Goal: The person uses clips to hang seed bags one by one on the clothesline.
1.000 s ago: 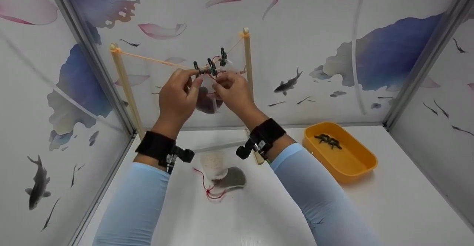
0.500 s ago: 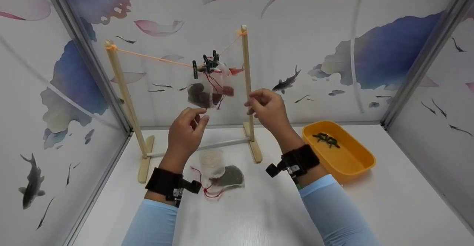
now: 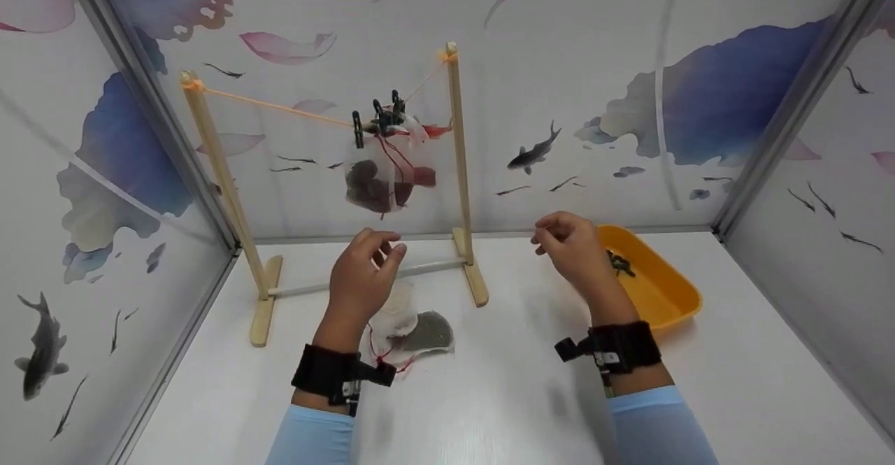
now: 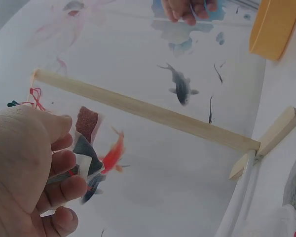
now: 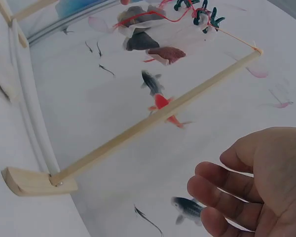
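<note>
Small see-through drawstring bags (image 3: 370,184) with dark and reddish contents hang bunched on an orange string (image 3: 273,107), held by several dark green clothespins (image 3: 381,117). My left hand (image 3: 360,273), fingers loosely curled and holding nothing, is below the bags and overlaps two more bags (image 3: 430,332) on the table in the head view. One of those has pale contents, the other dark grey, with red cords. My right hand (image 3: 573,248) is also loosely curled with nothing in it, beside the yellow tray (image 3: 675,287). More green clothespins (image 3: 620,263) lie in that tray, partly hidden by the hand.
Two wooden posts (image 3: 459,157) on flat feet (image 3: 477,284) carry the string, joined low down by a white rod (image 3: 433,266). Printed wall panels with fish and petals enclose the white table (image 3: 489,395) at the back and sides.
Both hands have come away from the clothespins and bags on the string. The left has moved down, the right down and rightward to the yellow tray. The bags stay hanging.
</note>
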